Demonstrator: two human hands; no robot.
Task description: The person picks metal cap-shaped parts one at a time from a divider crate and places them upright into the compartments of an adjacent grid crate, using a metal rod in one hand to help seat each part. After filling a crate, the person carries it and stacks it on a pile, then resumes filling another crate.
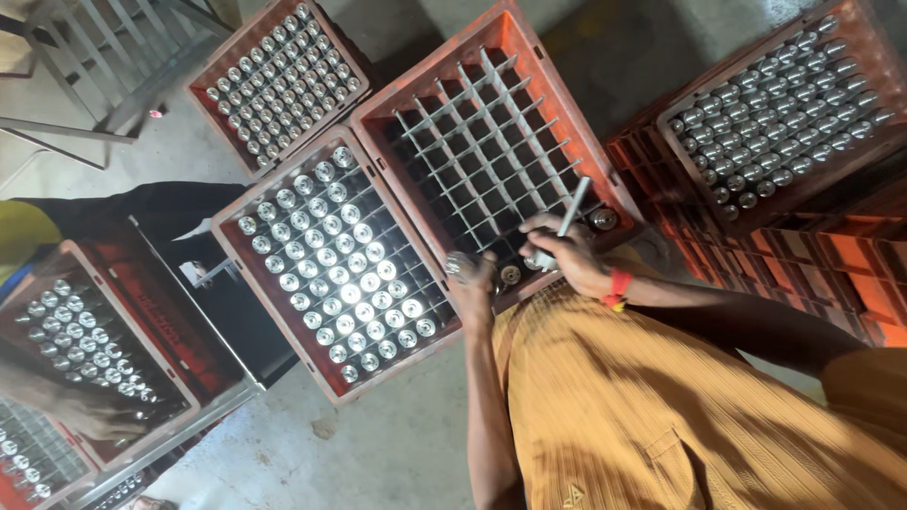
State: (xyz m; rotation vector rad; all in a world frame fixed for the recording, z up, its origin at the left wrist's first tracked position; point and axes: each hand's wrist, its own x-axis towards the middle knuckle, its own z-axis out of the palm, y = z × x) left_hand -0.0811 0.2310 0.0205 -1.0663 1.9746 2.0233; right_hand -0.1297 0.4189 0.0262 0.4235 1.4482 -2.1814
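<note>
My left hand (474, 288) grips a small shiny metal cylinder (456, 266) at the near edge of a red crate (427, 71) with a metal divider grid, mostly empty. My right hand (570, 255), with a red wristband, holds a slim metal rod (574, 205) tilted over the same crate. Two shiny pieces (603, 219) sit in cells near my hands. Just left stands a red crate (283, 307) filled with several upright shiny metal cylinders.
More red crates of metal cylinders stand at the top left (215, 127), top right (704, 179) and left (194, 378). Stacked orange crates (831, 264) are on the right. Another person's blurred hand (94, 420) reaches into the left crate. A metal frame (94, 57) lies at the top left.
</note>
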